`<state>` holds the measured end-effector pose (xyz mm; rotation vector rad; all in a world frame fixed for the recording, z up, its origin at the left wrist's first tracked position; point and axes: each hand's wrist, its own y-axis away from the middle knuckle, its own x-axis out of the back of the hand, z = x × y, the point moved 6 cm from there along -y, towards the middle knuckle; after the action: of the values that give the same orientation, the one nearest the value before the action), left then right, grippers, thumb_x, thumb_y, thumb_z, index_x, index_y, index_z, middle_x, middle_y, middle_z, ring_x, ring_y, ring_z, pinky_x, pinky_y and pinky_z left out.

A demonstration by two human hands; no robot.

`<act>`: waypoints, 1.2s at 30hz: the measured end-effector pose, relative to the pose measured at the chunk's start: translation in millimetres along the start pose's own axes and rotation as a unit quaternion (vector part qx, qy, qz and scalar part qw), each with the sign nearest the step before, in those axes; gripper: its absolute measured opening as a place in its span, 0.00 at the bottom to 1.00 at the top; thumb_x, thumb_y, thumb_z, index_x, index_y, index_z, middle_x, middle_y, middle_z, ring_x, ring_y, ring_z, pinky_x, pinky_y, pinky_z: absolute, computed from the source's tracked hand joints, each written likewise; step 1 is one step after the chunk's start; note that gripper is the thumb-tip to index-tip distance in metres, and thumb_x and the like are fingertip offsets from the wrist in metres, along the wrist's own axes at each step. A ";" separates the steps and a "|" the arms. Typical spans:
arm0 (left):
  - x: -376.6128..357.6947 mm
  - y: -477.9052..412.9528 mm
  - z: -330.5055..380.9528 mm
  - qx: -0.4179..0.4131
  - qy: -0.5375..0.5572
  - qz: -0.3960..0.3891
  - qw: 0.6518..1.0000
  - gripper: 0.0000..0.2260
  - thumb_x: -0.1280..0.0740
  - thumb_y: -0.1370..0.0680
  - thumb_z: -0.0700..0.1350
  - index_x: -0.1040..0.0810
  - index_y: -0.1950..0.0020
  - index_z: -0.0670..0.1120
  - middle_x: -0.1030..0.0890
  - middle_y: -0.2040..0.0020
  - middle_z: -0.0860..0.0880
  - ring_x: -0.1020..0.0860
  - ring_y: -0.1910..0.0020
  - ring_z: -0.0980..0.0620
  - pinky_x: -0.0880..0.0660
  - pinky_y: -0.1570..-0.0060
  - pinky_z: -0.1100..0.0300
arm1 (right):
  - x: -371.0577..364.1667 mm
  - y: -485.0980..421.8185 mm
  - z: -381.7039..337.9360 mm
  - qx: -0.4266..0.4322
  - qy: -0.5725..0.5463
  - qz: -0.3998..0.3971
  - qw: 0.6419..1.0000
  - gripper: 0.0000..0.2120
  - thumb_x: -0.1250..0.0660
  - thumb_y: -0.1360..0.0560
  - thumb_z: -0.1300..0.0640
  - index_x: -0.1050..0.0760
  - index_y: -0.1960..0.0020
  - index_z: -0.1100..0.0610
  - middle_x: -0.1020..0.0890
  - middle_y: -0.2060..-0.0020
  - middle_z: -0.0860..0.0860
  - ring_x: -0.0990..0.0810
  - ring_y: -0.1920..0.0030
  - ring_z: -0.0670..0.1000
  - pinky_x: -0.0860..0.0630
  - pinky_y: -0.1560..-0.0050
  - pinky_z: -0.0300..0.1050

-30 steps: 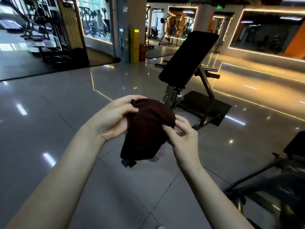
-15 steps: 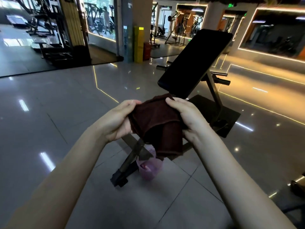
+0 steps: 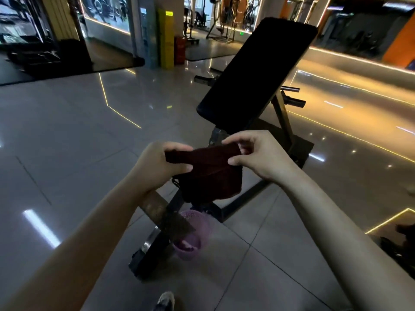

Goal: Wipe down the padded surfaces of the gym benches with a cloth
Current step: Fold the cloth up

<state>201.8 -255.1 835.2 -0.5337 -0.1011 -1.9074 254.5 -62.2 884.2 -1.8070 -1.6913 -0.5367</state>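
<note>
The cloth [image 3: 208, 173] hid the middle of the bench [image 3: 258, 70]. A frame bar [image 3: 166, 218] covered the purple basket [image 3: 193, 239] at its nine o'clock side. At six o'clock the edge cut off a shoe [image 3: 165, 301]. At four o'clock, dark equipment [image 3: 402, 241] was too dim to identify.

Cloth [image 3: 211, 169] between hands, before bench pad [image 3: 258, 72]; basket [image 3: 193, 234] below.

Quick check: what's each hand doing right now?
Left hand: closed, gripping one end of the dark red cloth.
Right hand: closed, pinching the cloth's other end.
</note>
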 end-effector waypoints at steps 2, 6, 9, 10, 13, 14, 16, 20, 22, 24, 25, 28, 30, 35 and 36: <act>-0.9 -30.5 1.0 -0.080 -0.052 -0.011 0.995 0.14 0.27 0.27 0.35 0.18 0.50 0.54 0.18 0.58 0.58 0.20 0.57 0.65 0.26 0.55 0.70 | 2.0 -26.1 6.9 0.008 0.083 0.047 0.995 0.11 0.28 0.27 0.63 0.19 0.48 0.51 0.20 0.51 0.47 0.22 0.49 0.44 0.25 0.50 0.33; 2.3 -92.9 -11.1 -0.184 -0.094 -0.010 0.978 0.06 0.32 0.25 0.42 0.17 0.56 0.40 0.22 0.65 0.55 0.22 0.62 0.64 0.29 0.64 0.73 | 0.9 -80.3 26.3 0.020 0.092 0.076 0.993 0.03 0.30 0.26 0.59 0.22 0.53 0.54 0.27 0.47 0.48 0.28 0.49 0.40 0.29 0.49 0.31; -0.1 -134.8 -36.1 -0.097 -0.026 -0.083 0.991 0.08 0.37 0.27 0.52 0.23 0.58 0.48 0.23 0.65 0.54 0.23 0.65 0.62 0.28 0.64 0.70 | -6.3 -119.6 49.5 -0.023 -0.026 0.029 0.999 0.03 0.35 0.21 0.58 0.25 0.51 0.57 0.22 0.49 0.50 0.24 0.52 0.42 0.27 0.49 0.40; -2.3 -148.8 -49.1 -0.054 0.020 -0.104 0.993 0.06 0.36 0.26 0.51 0.24 0.58 0.50 0.23 0.65 0.53 0.23 0.67 0.61 0.28 0.65 0.69 | -9.6 -133.5 59.0 -0.040 -0.059 0.027 0.997 0.04 0.36 0.21 0.56 0.25 0.51 0.56 0.22 0.54 0.50 0.24 0.54 0.45 0.28 0.51 0.42; -16.4 -182.5 -87.1 0.054 0.212 -0.110 0.970 0.07 0.36 0.19 0.42 0.23 0.56 0.43 0.22 0.65 0.48 0.23 0.66 0.55 0.27 0.67 0.65 | -28.9 -169.0 97.6 -0.123 -0.170 0.051 0.976 0.06 0.37 0.20 0.54 0.25 0.51 0.56 0.24 0.57 0.53 0.24 0.56 0.50 0.28 0.55 0.44; -23.7 -190.0 -100.8 0.095 0.273 -0.106 0.951 0.07 0.37 0.20 0.42 0.22 0.53 0.40 0.21 0.63 0.46 0.21 0.64 0.53 0.26 0.66 0.64 | -38.0 -178.0 112.5 -0.161 -0.209 0.058 0.963 0.06 0.37 0.20 0.54 0.24 0.51 0.56 0.22 0.57 0.53 0.23 0.56 0.51 0.27 0.54 0.44; -39.2 -200.7 -128.2 0.173 0.355 -0.097 0.914 0.09 0.33 0.24 0.44 0.21 0.49 0.38 0.18 0.59 0.43 0.18 0.60 0.48 0.22 0.64 0.62 | -55.6 -194.0 142.2 -0.231 -0.276 0.062 0.931 0.05 0.34 0.22 0.54 0.23 0.52 0.56 0.19 0.58 0.54 0.20 0.55 0.53 0.24 0.52 0.47; -65.8 -216.5 -184.9 0.264 0.337 -0.088 0.899 0.21 0.26 0.32 0.42 0.22 0.41 0.40 0.18 0.47 0.38 0.18 0.49 0.40 0.19 0.53 0.52 | -82.5 -218.7 194.5 -0.303 -0.330 0.016 0.894 0.04 0.30 0.25 0.56 0.23 0.53 0.57 0.18 0.63 0.52 0.18 0.61 0.50 0.22 0.63 0.41; -77.3 -227.9 -209.9 0.293 0.314 -0.064 0.901 0.18 0.26 0.30 0.40 0.22 0.41 0.42 0.18 0.47 0.39 0.17 0.50 0.42 0.18 0.55 0.54 | -89.5 -234.2 223.3 -0.310 -0.318 -0.016 0.896 0.04 0.29 0.26 0.60 0.25 0.54 0.57 0.18 0.61 0.53 0.18 0.61 0.50 0.22 0.65 0.40; -92.6 -239.2 -234.4 0.323 0.317 -0.034 0.891 0.16 0.27 0.28 0.37 0.22 0.41 0.42 0.18 0.47 0.39 0.17 0.50 0.43 0.19 0.55 0.56 | -98.6 -250.2 254.8 -0.312 -0.298 -0.056 0.900 0.06 0.29 0.26 0.62 0.25 0.53 0.56 0.18 0.57 0.55 0.17 0.60 0.52 0.21 0.62 0.44; -101.7 -244.6 -247.1 0.338 0.318 -0.019 0.886 0.16 0.27 0.28 0.36 0.22 0.41 0.41 0.19 0.47 0.40 0.17 0.51 0.43 0.19 0.55 0.56 | -104.9 -258.3 271.7 -0.312 -0.290 -0.079 0.901 0.06 0.29 0.26 0.63 0.25 0.52 0.56 0.19 0.56 0.56 0.17 0.59 0.53 0.21 0.60 0.46; -128.0 -258.8 -287.7 0.361 0.305 0.042 0.880 0.15 0.27 0.29 0.33 0.22 0.43 0.40 0.18 0.50 0.39 0.17 0.55 0.43 0.19 0.59 0.56 | -127.4 -280.2 325.9 -0.308 -0.271 -0.129 0.903 0.08 0.30 0.26 0.66 0.26 0.50 0.58 0.21 0.51 0.60 0.19 0.54 0.57 0.21 0.56 0.48; -147.5 -263.5 -318.4 0.377 0.284 0.094 0.876 0.13 0.28 0.29 0.30 0.21 0.48 0.40 0.18 0.55 0.40 0.18 0.58 0.44 0.19 0.61 0.58 | -146.2 -291.5 364.5 -0.295 -0.251 -0.169 0.906 0.10 0.31 0.26 0.68 0.27 0.47 0.59 0.22 0.48 0.61 0.20 0.50 0.59 0.22 0.51 0.52; -204.9 -264.9 -386.7 0.424 0.241 0.156 0.859 0.13 0.29 0.29 0.29 0.21 0.50 0.44 0.20 0.60 0.46 0.21 0.62 0.50 0.21 0.65 0.65 | -192.4 -305.1 456.7 -0.262 -0.204 -0.241 0.912 0.11 0.33 0.25 0.67 0.27 0.47 0.54 0.21 0.45 0.58 0.21 0.42 0.59 0.23 0.41 0.59; -214.6 -262.3 -400.6 0.434 0.235 0.161 0.855 0.13 0.29 0.28 0.29 0.21 0.51 0.45 0.20 0.59 0.46 0.20 0.62 0.51 0.22 0.65 0.65 | -201.2 -304.9 471.8 -0.262 -0.197 -0.251 0.910 0.11 0.33 0.25 0.67 0.27 0.46 0.54 0.21 0.45 0.58 0.21 0.42 0.58 0.23 0.41 0.58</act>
<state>-96.6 -92.2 435.5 0.5058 -0.4910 -1.4109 -118.6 104.3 449.5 -1.9181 -2.5125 -0.9693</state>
